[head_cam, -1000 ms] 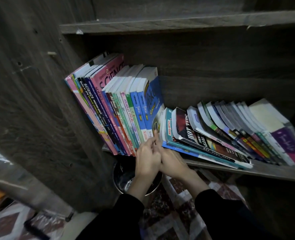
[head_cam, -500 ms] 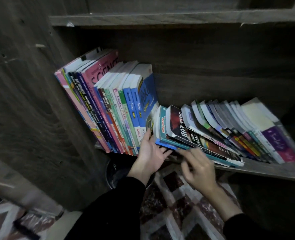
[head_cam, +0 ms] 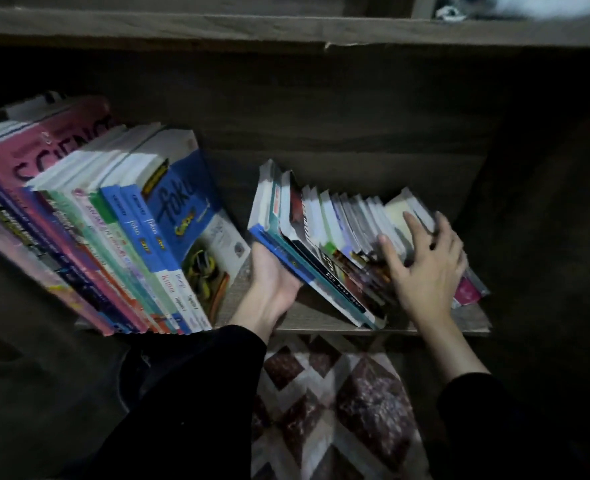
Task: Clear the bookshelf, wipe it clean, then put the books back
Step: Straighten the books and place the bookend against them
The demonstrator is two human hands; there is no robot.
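- Your left hand point(head_cam: 273, 279) sits at the left end of the leaning books point(head_cam: 335, 233), its palm against the lowest blue cover. Its fingers run out of sight beneath that cover, so you cannot tell whether they are curled or flat.
- Your right hand point(head_cam: 425, 268) lies on the right end of the same group. Its fingers point(head_cam: 411, 224) are splayed wide across the page edges. Whether the outer ones hook round the end book is unclear.
- The leaning books rest on the bookshelf point(head_cam: 324, 322) at its right half, tilted over to the right, one on another.
- The upright books point(head_cam: 106, 237) fill the left half and lean to the left. A pink Science book point(head_cam: 49, 150) stands behind them, and a blue book point(head_cam: 186, 216) is the last on their right.
- A bare strip of shelf shows between the two groups, where your left wrist crosses the front edge.
- Both your forearms wear black sleeves point(head_cam: 189, 393).
- A patterned floor point(head_cam: 342, 414) shows below the shelf.
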